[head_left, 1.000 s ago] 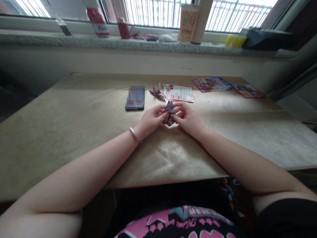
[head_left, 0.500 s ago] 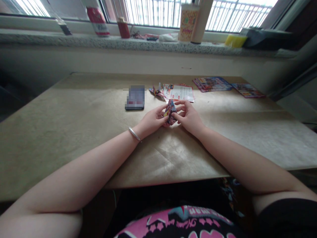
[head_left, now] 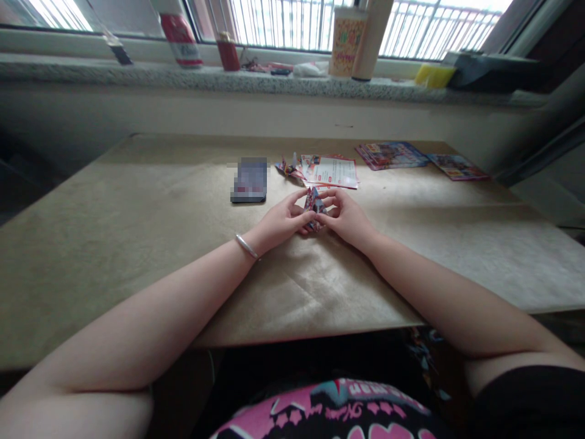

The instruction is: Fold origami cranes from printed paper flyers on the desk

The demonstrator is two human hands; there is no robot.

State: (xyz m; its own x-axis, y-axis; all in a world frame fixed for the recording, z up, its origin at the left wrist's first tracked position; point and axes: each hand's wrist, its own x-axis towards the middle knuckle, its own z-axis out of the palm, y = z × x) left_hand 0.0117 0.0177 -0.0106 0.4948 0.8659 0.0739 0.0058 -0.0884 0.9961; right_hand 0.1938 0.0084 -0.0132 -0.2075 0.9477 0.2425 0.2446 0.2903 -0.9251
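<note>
Between my two hands is a small folded paper piece, printed in many colours and coming to a point at its top. My left hand grips its left side, with the thumb laid across the front. My right hand holds the right side, its thumb tip close to the left thumb. Fingers hide much of the paper's lower part. Just beyond the hands lie printed sheets, white with red marks. Beside them sits a crumpled-looking folded paper form with pointed ends.
A blurred-out dark flat object lies left of the sheets on the table. Colourful printed leaflets are stacked at the back right, with another leaflet alongside. On the windowsill stand a red bottle and a patterned cup.
The paper piece has been turned or refolded, so a different face shows. My left thumb has moved right across its front, nearer the right thumb.
</note>
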